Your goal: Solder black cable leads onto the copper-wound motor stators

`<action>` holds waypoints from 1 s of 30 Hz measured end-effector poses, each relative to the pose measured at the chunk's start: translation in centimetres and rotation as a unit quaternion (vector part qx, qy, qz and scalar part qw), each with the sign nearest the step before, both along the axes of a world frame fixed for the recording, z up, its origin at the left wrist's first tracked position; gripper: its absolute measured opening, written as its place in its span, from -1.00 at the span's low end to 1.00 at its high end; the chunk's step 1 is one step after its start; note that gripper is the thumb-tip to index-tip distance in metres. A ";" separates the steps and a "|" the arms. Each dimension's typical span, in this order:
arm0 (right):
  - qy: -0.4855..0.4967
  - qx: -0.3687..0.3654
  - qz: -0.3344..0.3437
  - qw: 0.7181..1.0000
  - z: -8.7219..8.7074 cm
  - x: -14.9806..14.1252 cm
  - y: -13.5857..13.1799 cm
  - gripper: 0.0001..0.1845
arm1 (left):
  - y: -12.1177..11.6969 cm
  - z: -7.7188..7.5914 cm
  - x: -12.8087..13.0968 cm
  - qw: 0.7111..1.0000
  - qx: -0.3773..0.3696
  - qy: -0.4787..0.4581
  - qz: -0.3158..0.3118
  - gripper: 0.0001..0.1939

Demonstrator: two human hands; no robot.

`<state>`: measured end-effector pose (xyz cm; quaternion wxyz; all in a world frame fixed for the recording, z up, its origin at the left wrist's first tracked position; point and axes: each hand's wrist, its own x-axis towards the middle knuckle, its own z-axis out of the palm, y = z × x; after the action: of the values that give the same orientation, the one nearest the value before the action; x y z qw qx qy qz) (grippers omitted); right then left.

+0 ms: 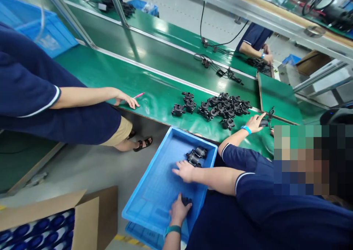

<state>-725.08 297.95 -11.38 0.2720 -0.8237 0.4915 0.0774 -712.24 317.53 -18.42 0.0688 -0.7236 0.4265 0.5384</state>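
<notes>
My left hand, with a teal wristband, reaches from the bottom edge into a blue plastic crate. Its fingers close around a small black part, mostly covered by the hand. Farther up in the same crate lie a few black motor-like parts. Just beside these, a co-worker's spread hand hovers over the crate from the right. No right hand of mine shows.
Black housings cluster on the green bench. The right co-worker's other hand touches a black cylindrical piece with a cord. At left, another co-worker's hand holds a pink pen. An open cardboard box stands at lower left.
</notes>
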 end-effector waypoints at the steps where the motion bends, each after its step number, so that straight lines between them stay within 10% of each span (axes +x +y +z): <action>1: 0.010 0.023 0.045 0.999 -1.1 0.9 1.5 -0.40 | -0.2 -0.1 0.5 1.000 -0.003 0.008 0.006 -0.22; 6: 0.034 0.064 0.104 0.992 -5.0 2.4 3.9 -0.90 | -1.2 0.3 4.6 0.994 -0.019 0.063 0.085 -0.47; 13: -0.085 -0.021 -0.104 0.991 -1.7 1.7 -0.1 -0.50 | -7.0 4.4 11.3 0.927 0.030 0.180 0.328 -0.32; 17: -0.124 -0.128 -0.329 0.927 0.7 -1.7 -7.2 -0.46 | -11.9 7.8 9.0 0.812 0.085 0.296 0.495 -0.62; 22: -0.111 -0.166 -0.497 0.844 0.3 -8.0 -14.8 -0.52 | -14.7 10.3 3.2 0.745 0.120 0.354 0.552 -0.68; 30: -0.122 -0.200 -0.504 0.831 2.6 -6.7 -13.1 -0.33 | -14.2 9.1 2.8 0.681 0.147 0.378 0.610 -0.71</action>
<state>-731.81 284.83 -8.82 0.1603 -0.5011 0.8059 -0.2716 -709.48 303.35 -9.37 -0.3364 -0.5389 -0.2040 0.7448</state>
